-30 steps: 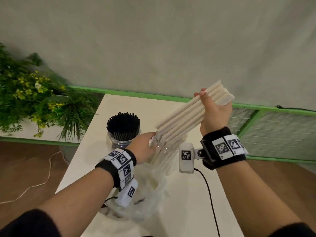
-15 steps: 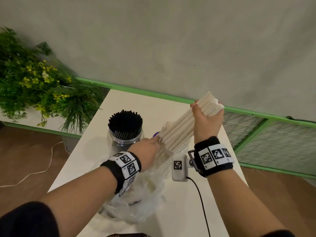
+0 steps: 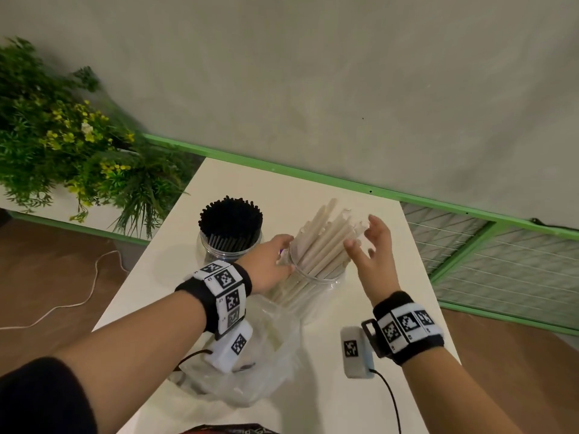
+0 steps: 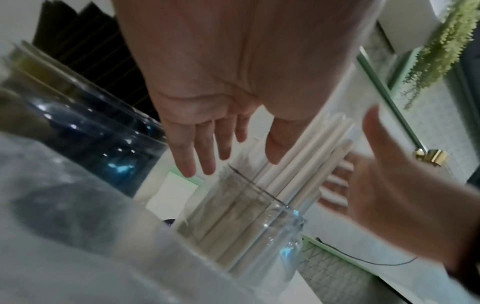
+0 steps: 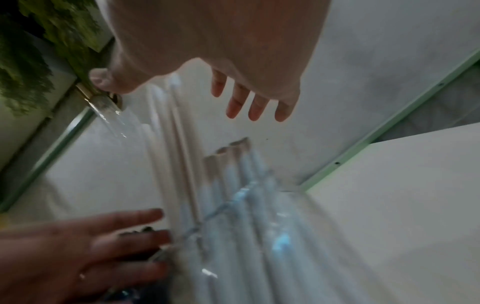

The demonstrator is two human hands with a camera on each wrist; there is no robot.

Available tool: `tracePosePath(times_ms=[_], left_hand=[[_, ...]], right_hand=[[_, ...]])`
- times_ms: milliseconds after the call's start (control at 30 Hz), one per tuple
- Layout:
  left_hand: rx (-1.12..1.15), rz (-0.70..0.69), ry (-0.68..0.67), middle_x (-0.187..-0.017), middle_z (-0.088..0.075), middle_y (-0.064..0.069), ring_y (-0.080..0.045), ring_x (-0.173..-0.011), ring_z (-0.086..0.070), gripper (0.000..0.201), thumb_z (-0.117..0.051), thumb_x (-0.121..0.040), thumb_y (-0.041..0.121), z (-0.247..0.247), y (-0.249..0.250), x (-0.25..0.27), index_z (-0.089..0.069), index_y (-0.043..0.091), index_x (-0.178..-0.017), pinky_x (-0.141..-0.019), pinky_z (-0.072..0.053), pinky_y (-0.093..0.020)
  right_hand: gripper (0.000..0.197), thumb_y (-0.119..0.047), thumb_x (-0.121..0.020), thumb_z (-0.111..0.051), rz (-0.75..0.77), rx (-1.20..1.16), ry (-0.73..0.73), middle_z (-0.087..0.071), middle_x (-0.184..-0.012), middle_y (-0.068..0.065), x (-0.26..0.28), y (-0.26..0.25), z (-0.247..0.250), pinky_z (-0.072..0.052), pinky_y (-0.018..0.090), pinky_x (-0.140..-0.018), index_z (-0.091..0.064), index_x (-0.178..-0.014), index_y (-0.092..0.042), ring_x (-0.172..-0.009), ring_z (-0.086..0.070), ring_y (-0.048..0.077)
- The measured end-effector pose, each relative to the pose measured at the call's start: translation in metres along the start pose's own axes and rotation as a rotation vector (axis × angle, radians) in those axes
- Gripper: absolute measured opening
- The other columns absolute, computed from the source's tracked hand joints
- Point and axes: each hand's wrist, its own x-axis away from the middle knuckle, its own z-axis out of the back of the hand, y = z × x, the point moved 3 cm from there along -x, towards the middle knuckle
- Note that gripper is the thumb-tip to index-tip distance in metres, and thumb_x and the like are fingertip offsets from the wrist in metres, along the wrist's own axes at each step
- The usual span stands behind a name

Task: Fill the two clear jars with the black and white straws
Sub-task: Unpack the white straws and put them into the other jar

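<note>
Straws fill both clear jars on the white table [image 3: 360, 386]. Two jars stand there side by side: the left jar [image 3: 219, 249] is packed with black straws [image 3: 231, 217], and the right jar [image 3: 316, 285] holds the white straws [image 3: 326, 242]. Neither bundle can be counted straw by straw; the black ones are many and thin, the white ones fewer and thicker.

The black straws stand upright, their long axes vertical, ends level and pointing up. The white straws lean loosely, long axes tilted, lower ends down in the jar and upper ends fanned out up and away from the person, toward the wall [image 3: 313, 73]; their tips sit at uneven heights.

Two hands flank the right jar. The left hand [image 3: 269, 264] rests against the jar's left side at the rim, fingers straight and spread as the left wrist view shows them [image 4: 197, 152]. The right hand [image 3: 372, 245] hovers just right of the leaning white straws, fingers spread and relaxed, gripping nothing; whether a fingertip brushes a straw cannot be told.

One crumpled clear plastic bag [image 3: 250, 371] lies on the table near the person, in front of the jars and under the left wrist. One leafy plant with yellow flowers [image 3: 62, 145] sits left of the table. One pale cord [image 3: 62, 308] trails across the brown floor.
</note>
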Motion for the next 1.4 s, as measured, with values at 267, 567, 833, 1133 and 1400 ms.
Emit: tracePosePath(times_ms=[267, 567, 833, 1133, 1400], left_hand=[[0.251, 0.043, -0.124, -0.145, -0.041, 0.007, -0.013, -0.129, -0.044, 0.113, -0.08, -0.059, 0.059, -0.015, 0.014, -0.038, -0.016, 0.03, -0.147, -0.112, -0.032, -0.033], [0.319, 0.031, -0.159, -0.121, -0.059, 0.009, -0.011, -0.114, -0.056, 0.112, -0.088, -0.053, 0.048, -0.018, 0.022, -0.061, -0.024, 0.027, -0.143, -0.105, -0.041, -0.034], [0.393, -0.04, -0.105, -0.118, -0.056, 0.011, -0.011, -0.116, -0.053, 0.097, -0.085, -0.066, 0.036, -0.014, 0.033, -0.06, -0.027, 0.022, -0.143, -0.098, -0.044, -0.025], [0.113, -0.124, 0.038, -0.15, -0.035, 0.003, -0.018, -0.13, -0.042, 0.093, -0.075, -0.077, 0.037, 0.003, 0.029, -0.043, -0.015, 0.032, -0.149, -0.103, -0.033, -0.026], [-0.185, -0.24, 0.092, -0.147, -0.035, -0.001, -0.017, -0.13, -0.042, 0.081, -0.074, -0.078, 0.031, 0.004, 0.03, -0.032, -0.029, 0.031, -0.146, -0.108, -0.036, -0.033]], right_hand=[[0.131, -0.079, -0.038, -0.071, -0.254, 0.27, -0.247, -0.029, -0.148, 0.002, 0.006, 0.058, -0.001, -0.031, 0.046, -0.111, -0.024, -0.148, -0.026, -0.137, -0.03, 0.019], [0.072, -0.009, -0.061, -0.088, -0.136, -0.119, -0.222, -0.067, -0.115, 0.004, -0.006, 0.05, -0.034, -0.056, 0.037, -0.086, -0.05, -0.12, -0.026, -0.106, -0.066, 0.018], [0.097, -0.011, -0.061, -0.088, -0.106, -0.091, -0.136, -0.058, -0.125, 0.001, -0.015, 0.05, -0.033, -0.054, 0.039, -0.091, -0.028, -0.134, -0.029, -0.112, -0.062, 0.014], [0.103, -0.036, -0.07, -0.084, -0.066, 0.23, -0.097, -0.031, -0.149, 0.0, -0.008, 0.054, -0.026, -0.027, 0.037, -0.113, -0.019, -0.149, -0.022, -0.138, -0.028, 0.015], [0.084, -0.036, -0.079, -0.076, 0.173, 0.472, -0.1, -0.039, -0.133, 0.001, -0.002, 0.047, -0.025, -0.03, 0.025, -0.102, -0.029, -0.146, -0.022, -0.118, -0.034, 0.008]])
